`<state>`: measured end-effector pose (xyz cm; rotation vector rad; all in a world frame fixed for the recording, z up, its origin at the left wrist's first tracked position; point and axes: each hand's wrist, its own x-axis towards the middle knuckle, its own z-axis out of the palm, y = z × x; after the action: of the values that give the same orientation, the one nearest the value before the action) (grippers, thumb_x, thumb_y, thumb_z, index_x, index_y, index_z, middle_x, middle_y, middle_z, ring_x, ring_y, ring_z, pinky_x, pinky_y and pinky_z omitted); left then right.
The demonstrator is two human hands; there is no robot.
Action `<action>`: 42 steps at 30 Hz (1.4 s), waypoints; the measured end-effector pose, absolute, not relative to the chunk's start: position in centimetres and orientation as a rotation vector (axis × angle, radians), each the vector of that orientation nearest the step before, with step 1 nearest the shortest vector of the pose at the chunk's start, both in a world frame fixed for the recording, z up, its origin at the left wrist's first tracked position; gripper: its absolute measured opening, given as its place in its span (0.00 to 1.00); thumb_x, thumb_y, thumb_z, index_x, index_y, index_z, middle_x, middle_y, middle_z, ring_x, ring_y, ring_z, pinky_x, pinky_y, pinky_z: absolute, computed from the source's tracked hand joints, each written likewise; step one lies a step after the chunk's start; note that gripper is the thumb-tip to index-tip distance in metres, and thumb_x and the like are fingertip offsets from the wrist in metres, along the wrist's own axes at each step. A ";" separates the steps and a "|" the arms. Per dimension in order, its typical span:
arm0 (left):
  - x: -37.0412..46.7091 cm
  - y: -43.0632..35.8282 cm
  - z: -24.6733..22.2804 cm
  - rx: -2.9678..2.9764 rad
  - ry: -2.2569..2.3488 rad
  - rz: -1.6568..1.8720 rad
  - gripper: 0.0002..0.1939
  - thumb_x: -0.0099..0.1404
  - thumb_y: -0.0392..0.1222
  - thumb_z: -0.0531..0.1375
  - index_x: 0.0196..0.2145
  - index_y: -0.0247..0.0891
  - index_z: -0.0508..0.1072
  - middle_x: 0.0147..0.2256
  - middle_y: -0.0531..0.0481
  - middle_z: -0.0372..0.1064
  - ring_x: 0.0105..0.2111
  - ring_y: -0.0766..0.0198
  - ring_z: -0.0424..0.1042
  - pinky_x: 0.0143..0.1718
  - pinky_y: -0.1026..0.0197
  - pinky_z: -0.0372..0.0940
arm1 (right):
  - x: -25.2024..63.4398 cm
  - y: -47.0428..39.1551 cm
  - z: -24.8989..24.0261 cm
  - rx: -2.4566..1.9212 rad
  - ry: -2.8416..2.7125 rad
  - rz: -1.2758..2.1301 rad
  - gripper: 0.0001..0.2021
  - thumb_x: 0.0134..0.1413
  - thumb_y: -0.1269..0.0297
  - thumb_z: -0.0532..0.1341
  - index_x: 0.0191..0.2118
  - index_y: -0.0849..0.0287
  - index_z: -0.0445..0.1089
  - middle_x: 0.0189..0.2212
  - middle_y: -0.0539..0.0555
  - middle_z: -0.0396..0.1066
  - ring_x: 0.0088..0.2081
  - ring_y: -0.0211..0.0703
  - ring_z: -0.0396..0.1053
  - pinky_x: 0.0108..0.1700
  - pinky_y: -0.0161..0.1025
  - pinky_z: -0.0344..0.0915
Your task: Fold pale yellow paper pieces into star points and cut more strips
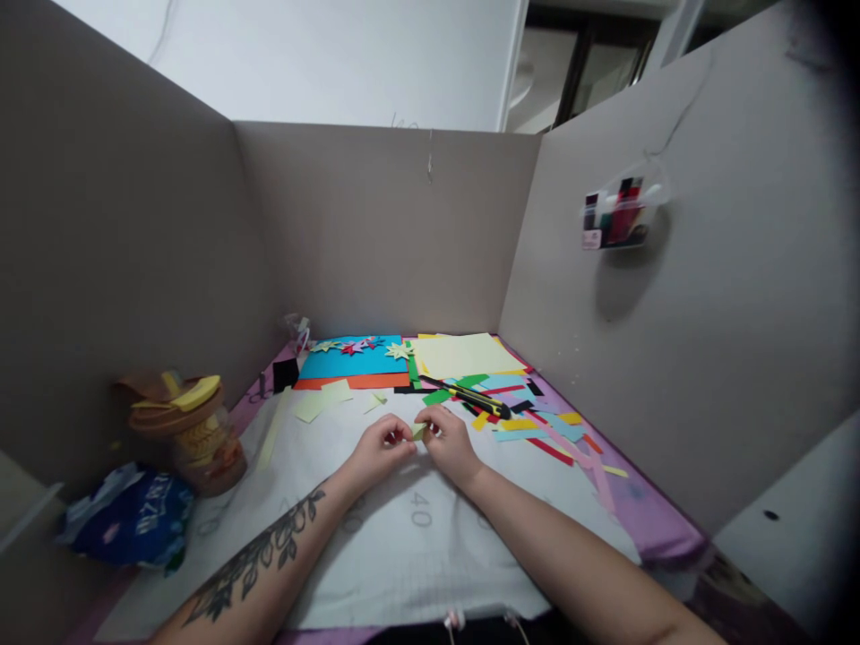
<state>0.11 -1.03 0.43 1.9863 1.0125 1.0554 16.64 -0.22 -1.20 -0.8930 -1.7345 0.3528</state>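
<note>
Near the middle of the white sheet (409,573), a small pale green folded paper (419,431) is pinched between both hands. My left hand (384,450) holds its left side with thumb and fingertips; my right hand (449,442) grips the right side, fingers curled. Behind the hands lies a small pale green paper piece (377,399), and pale square sheets (313,407) sit to its left. A black and yellow cutter (480,399) rests just beyond my right hand. Folded paper stars (399,351) lie at the back on blue paper (349,365).
Coloured strips (551,430) are scattered at the right. A plastic cup (208,439) with a brown and yellow top and a blue packet (138,520) stand at the left. Grey panels (390,224) enclose the table; a clear pouch (622,215) hangs on the right one.
</note>
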 end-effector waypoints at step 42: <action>0.1 -1.0 0.8 1.764 1.163 1.266 0.07 0.53 0.42 0.60 0.24 0.36 0.70 0.23 0.53 0.67 0.24 0.67 0.64 0.26 0.66 0.59 | 15.4 -0.2 -1.3 -0.919 -1.343 1.175 0.09 0.39 0.61 0.66 0.26 0.60 0.68 0.19 0.45 0.60 0.23 0.34 0.56 0.27 0.33 0.53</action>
<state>0.12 -0.99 0.84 1.7636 1.1625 1.2661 15.42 -0.15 -1.34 -0.9186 -1.3434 1.1747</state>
